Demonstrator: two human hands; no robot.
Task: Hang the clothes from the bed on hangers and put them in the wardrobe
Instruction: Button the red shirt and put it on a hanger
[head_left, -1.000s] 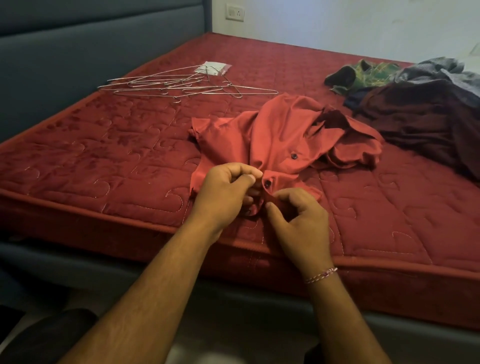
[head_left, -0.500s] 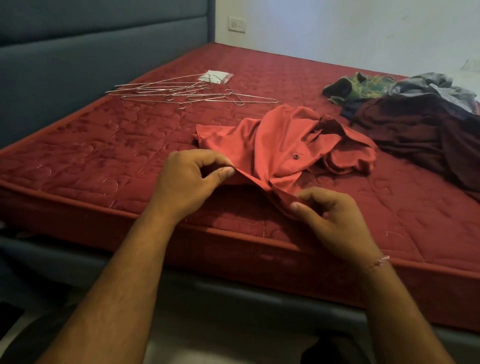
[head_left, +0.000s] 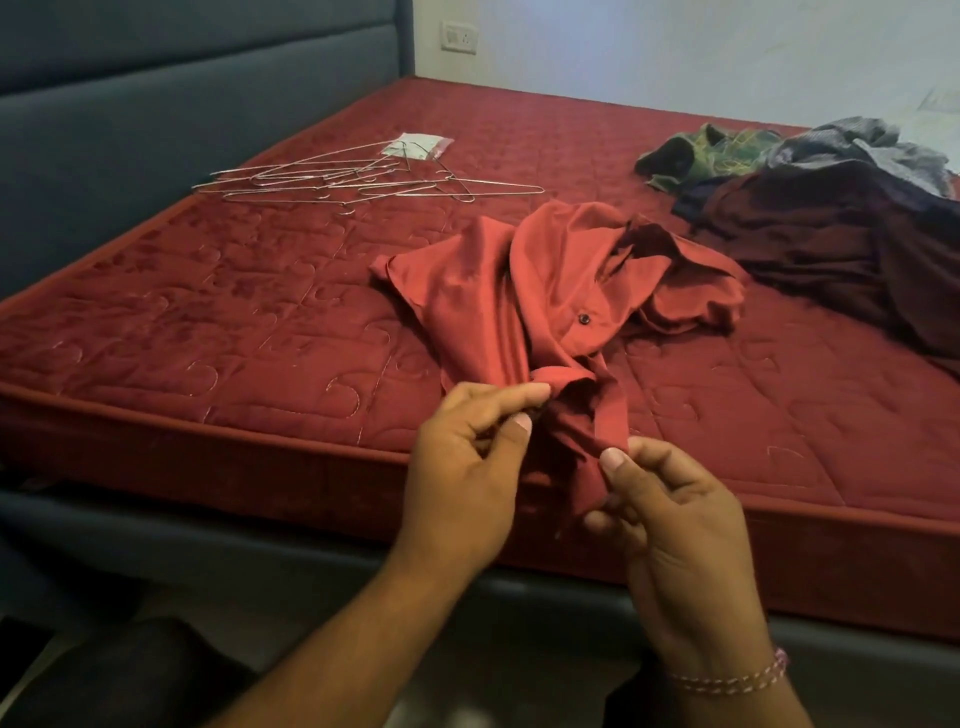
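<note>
A crumpled red shirt (head_left: 524, 291) with dark buttons lies near the front edge of the red mattress (head_left: 234, 322). My left hand (head_left: 467, 467) pinches its hem between finger and thumb. My right hand (head_left: 670, 514) grips the shirt's front strip just to the right, lifting it off the mattress edge. A bundle of thin wire hangers (head_left: 337, 179) lies at the far left of the bed. A pile of other clothes sits at the right: a dark maroon garment (head_left: 831, 249), a green patterned one (head_left: 711, 156) and a grey one (head_left: 862, 145).
A grey padded headboard (head_left: 182, 104) runs along the left. A small clear plastic packet (head_left: 415, 145) lies by the hangers. A wall socket (head_left: 460, 37) is on the white wall behind. The grey bed frame (head_left: 260, 540) is below the mattress.
My hands came back together at the shirt's lower edge after pulling it apart, and the hem is now bunched and lifted towards me. The camera has moved closer.
</note>
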